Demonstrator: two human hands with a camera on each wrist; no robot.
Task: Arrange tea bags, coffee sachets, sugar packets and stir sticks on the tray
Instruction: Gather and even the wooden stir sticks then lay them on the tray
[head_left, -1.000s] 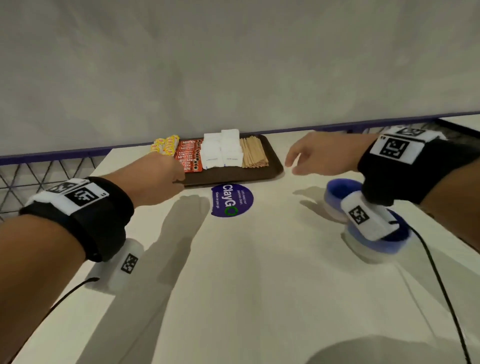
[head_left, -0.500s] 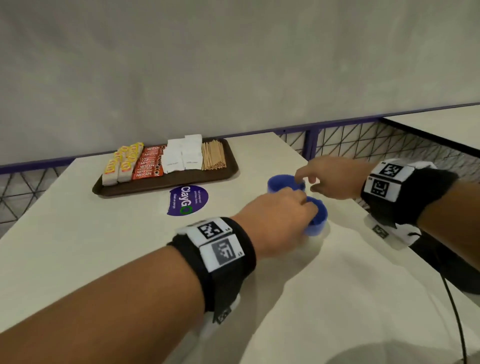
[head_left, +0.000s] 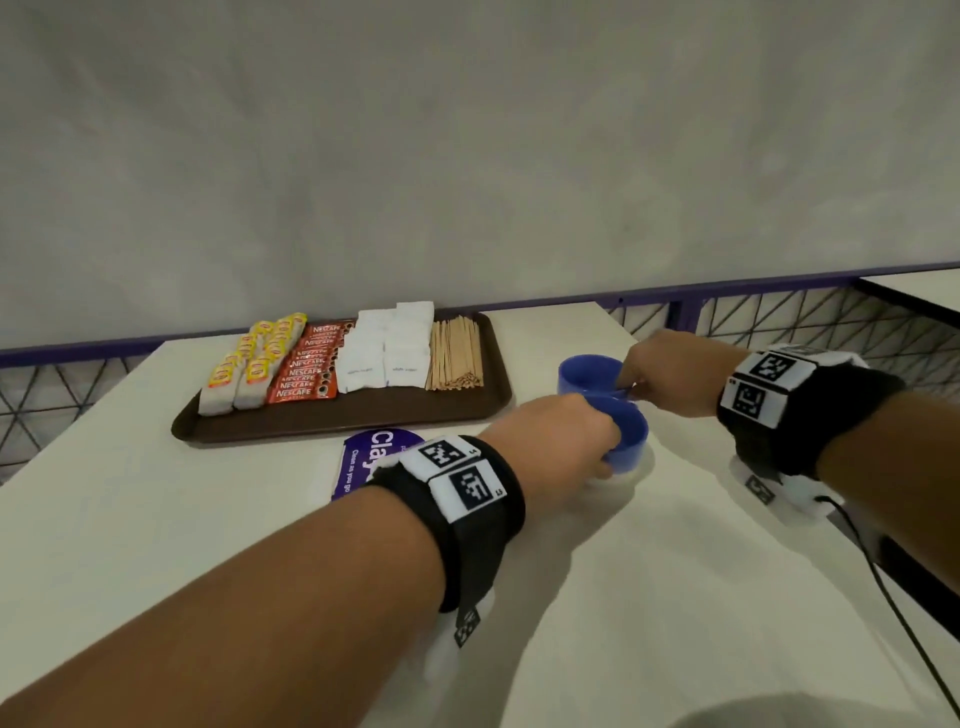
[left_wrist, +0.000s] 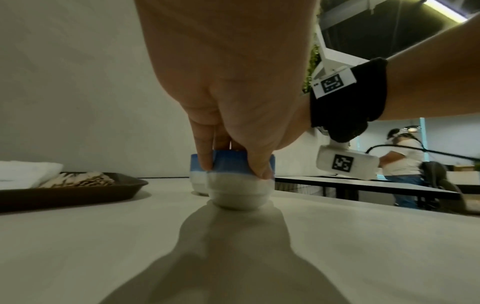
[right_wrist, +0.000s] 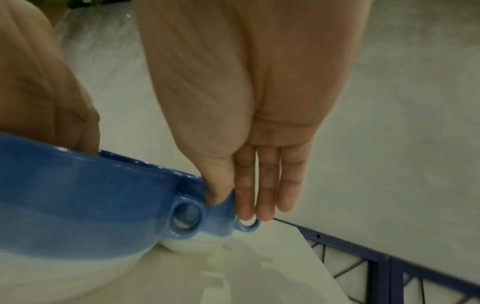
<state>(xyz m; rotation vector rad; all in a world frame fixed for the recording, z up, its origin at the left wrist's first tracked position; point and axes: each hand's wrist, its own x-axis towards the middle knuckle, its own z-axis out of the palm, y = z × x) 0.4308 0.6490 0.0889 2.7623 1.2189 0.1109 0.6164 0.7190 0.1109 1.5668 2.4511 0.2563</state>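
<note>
**Both hands on the blue cups, tray fully stocked**

Left hand (head_left: 558, 441) clamps fingers and thumb over the near blue cup (head_left: 631, 439); right hand (head_left: 670, 371) pinches the far blue cup (head_left: 587, 371) at its rim. The brown tray (head_left: 337, 421) holds tea bags (head_left: 254, 364), Nescafe sachets (head_left: 306, 369), sugar packets (head_left: 384, 353) and stir sticks (head_left: 454, 356) in rows. Glazed ceramic looks weighty, slick, breakable; the rim or handle seems safest.

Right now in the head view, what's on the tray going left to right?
On the brown tray: yellow-labelled tea bags → red Nescafe coffee sachets → white sugar packets → wooden stir sticks. Further right, off the tray, two blue cups, one in each hand.
</note>
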